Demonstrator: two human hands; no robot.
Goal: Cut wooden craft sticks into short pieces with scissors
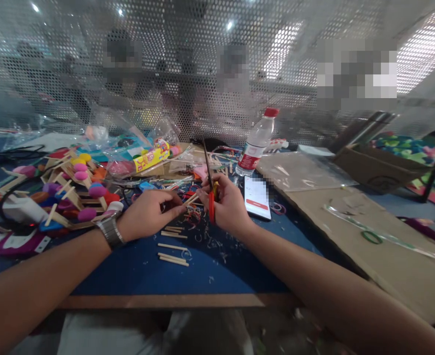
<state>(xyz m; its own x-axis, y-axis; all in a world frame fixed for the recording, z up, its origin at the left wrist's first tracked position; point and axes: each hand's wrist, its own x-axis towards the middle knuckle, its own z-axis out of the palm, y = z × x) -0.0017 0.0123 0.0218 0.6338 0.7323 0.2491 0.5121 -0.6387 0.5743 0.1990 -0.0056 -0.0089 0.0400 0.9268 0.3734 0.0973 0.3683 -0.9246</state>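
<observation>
While in the pinched left hand (149,212), a stick (192,198) by the right hand (230,204) around scissors (212,203).

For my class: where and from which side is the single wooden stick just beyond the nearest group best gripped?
Probably at mid-length, pinched across its thin width from above. The single wooden stick lies flat on the blue surface, apart from the nearest sticks, so its long sides look free; a curled scrap sits by its right end.
</observation>
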